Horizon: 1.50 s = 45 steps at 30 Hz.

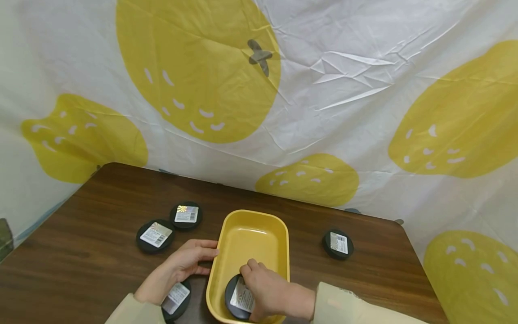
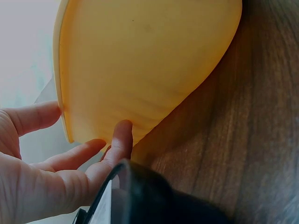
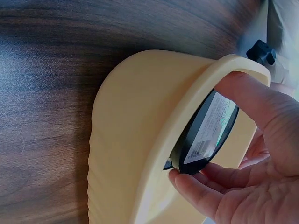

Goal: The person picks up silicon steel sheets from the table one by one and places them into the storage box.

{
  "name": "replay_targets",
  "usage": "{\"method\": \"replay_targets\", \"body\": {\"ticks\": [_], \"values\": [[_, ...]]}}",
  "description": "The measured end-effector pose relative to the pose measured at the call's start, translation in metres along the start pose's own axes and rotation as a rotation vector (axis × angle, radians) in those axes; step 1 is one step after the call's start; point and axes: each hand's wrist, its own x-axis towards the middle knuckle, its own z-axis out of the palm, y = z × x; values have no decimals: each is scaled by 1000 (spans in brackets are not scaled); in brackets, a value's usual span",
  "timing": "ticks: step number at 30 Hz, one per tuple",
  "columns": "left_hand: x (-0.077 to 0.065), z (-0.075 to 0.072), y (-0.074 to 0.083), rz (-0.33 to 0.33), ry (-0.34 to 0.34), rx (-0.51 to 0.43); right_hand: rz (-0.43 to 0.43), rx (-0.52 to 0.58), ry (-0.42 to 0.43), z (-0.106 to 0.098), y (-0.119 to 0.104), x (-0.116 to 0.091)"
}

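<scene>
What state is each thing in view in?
Yellow tray: upright, open-topped, on table.
Disc in tray: gripped, label showing.
Leftmost disc: flat, label up.
Disc beside it: flat, label up.
Near-left disc: partly hidden, label up.
Right disc: flat, label up.
Left hand: touching tray's side.
Right hand: gripping disc.
Cloth: hanging, wrinkled.

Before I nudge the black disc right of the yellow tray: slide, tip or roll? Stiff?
The black disc will likely slide rather than tip, since it lies flat and looks low and broad. It could roll if stood on edge, given its round outline. Probably stiff: the similar disc held in the yellow tray shows no visible bend.
</scene>
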Motion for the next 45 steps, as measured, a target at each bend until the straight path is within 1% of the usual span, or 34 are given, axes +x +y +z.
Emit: {"method": "replay_targets", "body": {"ticks": [10, 15, 19, 24, 30, 35, 40, 45], "values": [[0, 0, 0, -1, 3, 8, 0, 69, -55, -4, 4, -1], [-1, 1, 0, 7, -2, 6, 3, 119, -59, -11, 7, -2], [-1, 1, 0, 12, -5, 7, 23, 144, -54, -16, 9, -4], [-1, 1, 0, 16, -7, 0, 56, 123, -36, -21, 11, -7], [-1, 1, 0, 17, -15, -3, 77, 137, -14, -23, 15, -11], [-1, 0, 0, 18, -18, -2, 79, 171, -4, -26, 20, -14], [-2, 0, 0, 12, -23, 4, 81, 205, 30, -31, 26, -20], [-1, 1, 1, 6, -21, 10, 104, 259, 52, -36, 36, -27]]}}
